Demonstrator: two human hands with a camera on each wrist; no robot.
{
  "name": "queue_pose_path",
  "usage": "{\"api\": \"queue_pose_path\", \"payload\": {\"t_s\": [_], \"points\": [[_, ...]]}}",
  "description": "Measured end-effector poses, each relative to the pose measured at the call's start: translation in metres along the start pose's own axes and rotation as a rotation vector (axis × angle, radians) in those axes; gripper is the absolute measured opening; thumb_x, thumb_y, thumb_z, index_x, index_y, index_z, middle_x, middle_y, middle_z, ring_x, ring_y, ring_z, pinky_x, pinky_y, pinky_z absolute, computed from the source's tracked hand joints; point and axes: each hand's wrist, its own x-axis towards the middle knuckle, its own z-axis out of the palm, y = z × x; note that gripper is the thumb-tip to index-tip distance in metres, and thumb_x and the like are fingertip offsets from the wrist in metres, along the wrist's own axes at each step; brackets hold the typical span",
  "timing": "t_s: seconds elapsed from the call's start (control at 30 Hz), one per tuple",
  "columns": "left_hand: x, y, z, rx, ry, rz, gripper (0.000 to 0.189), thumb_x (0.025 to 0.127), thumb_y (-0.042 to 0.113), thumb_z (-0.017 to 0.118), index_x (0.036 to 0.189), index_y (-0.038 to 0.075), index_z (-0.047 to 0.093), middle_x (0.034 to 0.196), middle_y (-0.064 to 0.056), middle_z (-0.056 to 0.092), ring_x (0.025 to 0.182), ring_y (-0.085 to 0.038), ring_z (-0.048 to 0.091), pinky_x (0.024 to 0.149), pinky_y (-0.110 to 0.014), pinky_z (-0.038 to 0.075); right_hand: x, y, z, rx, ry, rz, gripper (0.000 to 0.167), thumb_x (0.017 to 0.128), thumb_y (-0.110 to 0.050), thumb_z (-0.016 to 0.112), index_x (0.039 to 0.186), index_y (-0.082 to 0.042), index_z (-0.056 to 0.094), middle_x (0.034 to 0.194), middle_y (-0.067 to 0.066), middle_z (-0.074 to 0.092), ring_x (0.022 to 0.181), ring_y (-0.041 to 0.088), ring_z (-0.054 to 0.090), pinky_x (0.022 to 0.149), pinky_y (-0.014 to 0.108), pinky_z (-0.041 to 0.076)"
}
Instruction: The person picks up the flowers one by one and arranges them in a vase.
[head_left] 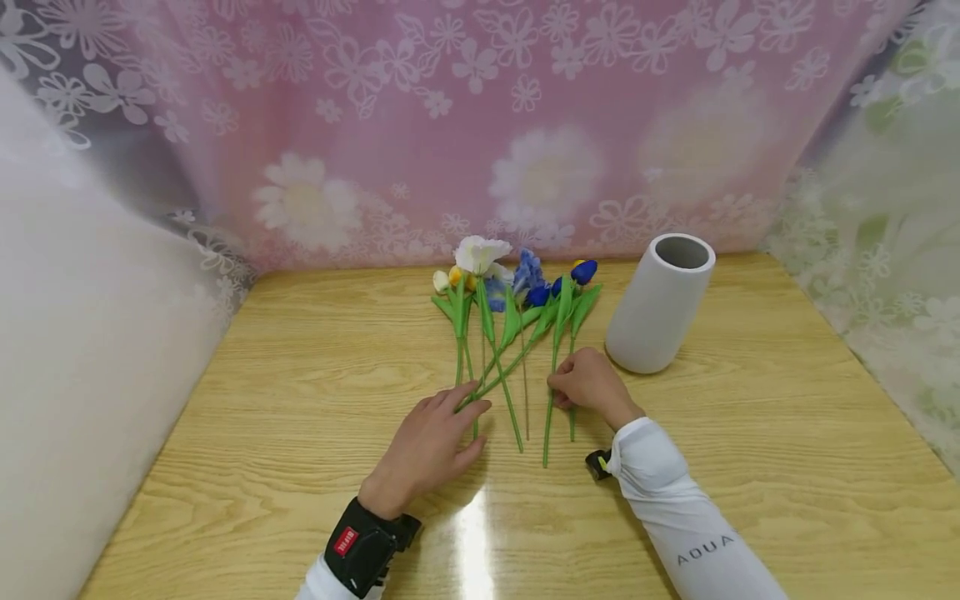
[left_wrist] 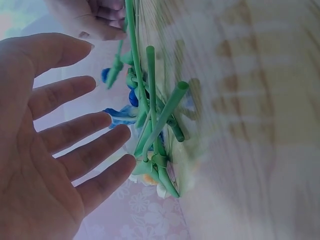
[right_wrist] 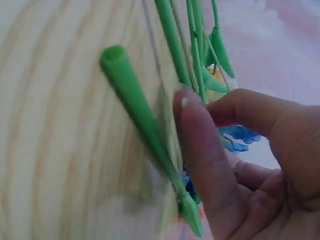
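Observation:
Artificial flowers lie side by side on the table, blooms toward the back: a large white flower (head_left: 480, 252), a blue flower (head_left: 528, 271) and blue tulips (head_left: 584, 272) with green leaves and stems. My right hand (head_left: 592, 387) pinches a green tulip stem (head_left: 550, 429) between thumb and forefinger, low on its length. Another stem (right_wrist: 131, 95) runs beside that hand in the right wrist view. Over the left-hand stems, my left hand (head_left: 427, 450) is spread with fingers extended; in the left wrist view its palm (left_wrist: 35, 140) holds nothing.
A white tapered vase (head_left: 660, 304) stands upright at the back right, beyond my right hand. The wooden table (head_left: 300, 375) meets a pink floral curtain (head_left: 420, 167) at the back. A white wall (head_left: 97, 317) borders the left side.

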Motion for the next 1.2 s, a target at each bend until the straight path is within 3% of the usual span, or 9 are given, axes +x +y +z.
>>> {"api": "queue_pose_path", "payload": {"t_s": [0.3, 0.57, 0.9, 0.97, 1.1, 1.2], "points": [[0.0, 0.002, 0.002, -0.016, -0.02, 0.003, 0.039, 0.09, 0.028, 0.065, 0.126, 0.014, 0.061, 0.134, -0.011, 0.052, 0.11, -0.03, 0.058, 0.082, -0.045, 0.05, -0.02, -0.013, -0.017, 0.022, 0.134, -0.107, 0.016, 0.088, -0.018, 0.061, 0.092, -0.005, 0.069, 0.074, 0.002, 0.067, 0.065, 0.018, 0.063, 0.055, 0.028, 0.045], [0.004, 0.001, 0.0, 0.005, -0.026, -0.009, 0.04, 0.089, 0.027, 0.065, 0.127, 0.013, 0.061, 0.13, -0.009, 0.056, 0.109, -0.026, 0.059, 0.082, -0.042, 0.051, -0.031, -0.026, -0.045, 0.022, 0.314, -0.31, 0.013, 0.09, -0.016, 0.064, 0.091, -0.004, 0.069, 0.082, 0.007, 0.068, 0.073, 0.02, 0.062, 0.065, 0.033, 0.051], [0.021, 0.003, -0.004, -0.043, 0.001, 0.033, 0.048, 0.091, 0.029, 0.063, 0.135, 0.012, 0.054, 0.132, -0.01, 0.054, 0.111, -0.028, 0.058, 0.084, -0.044, 0.05, -0.037, -0.028, -0.07, 0.044, 0.518, -0.461, 0.018, 0.09, -0.013, 0.066, 0.098, 0.002, 0.069, 0.086, 0.013, 0.069, 0.074, 0.025, 0.066, 0.069, 0.041, 0.055], [0.027, 0.004, -0.004, -0.056, 0.004, 0.043, 0.05, 0.091, 0.03, 0.063, 0.137, 0.012, 0.052, 0.133, -0.011, 0.053, 0.113, -0.029, 0.056, 0.085, -0.045, 0.049, -0.039, -0.028, -0.074, 0.058, 0.564, -0.493, 0.017, 0.089, -0.013, 0.066, 0.096, 0.002, 0.069, 0.085, 0.013, 0.069, 0.073, 0.025, 0.067, 0.069, 0.038, 0.055], [0.04, 0.007, -0.005, -0.078, 0.023, 0.082, 0.054, 0.092, 0.033, 0.062, 0.14, 0.011, 0.049, 0.135, -0.012, 0.051, 0.117, -0.029, 0.054, 0.088, -0.046, 0.048, -0.042, -0.028, -0.084, 0.08, 0.656, -0.533, 0.015, 0.088, -0.012, 0.068, 0.093, 0.002, 0.07, 0.083, 0.011, 0.07, 0.071, 0.021, 0.067, 0.067, 0.021, 0.053], [0.05, 0.01, -0.005, -0.088, 0.03, 0.112, 0.058, 0.093, 0.036, 0.061, 0.143, 0.011, 0.045, 0.138, -0.012, 0.048, 0.119, -0.03, 0.052, 0.09, -0.046, 0.047, -0.043, -0.028, -0.091, 0.085, 0.71, -0.548, 0.015, 0.087, -0.012, 0.068, 0.092, 0.002, 0.07, 0.082, 0.01, 0.07, 0.069, 0.01, 0.066, 0.066, 0.011, 0.048]]}}
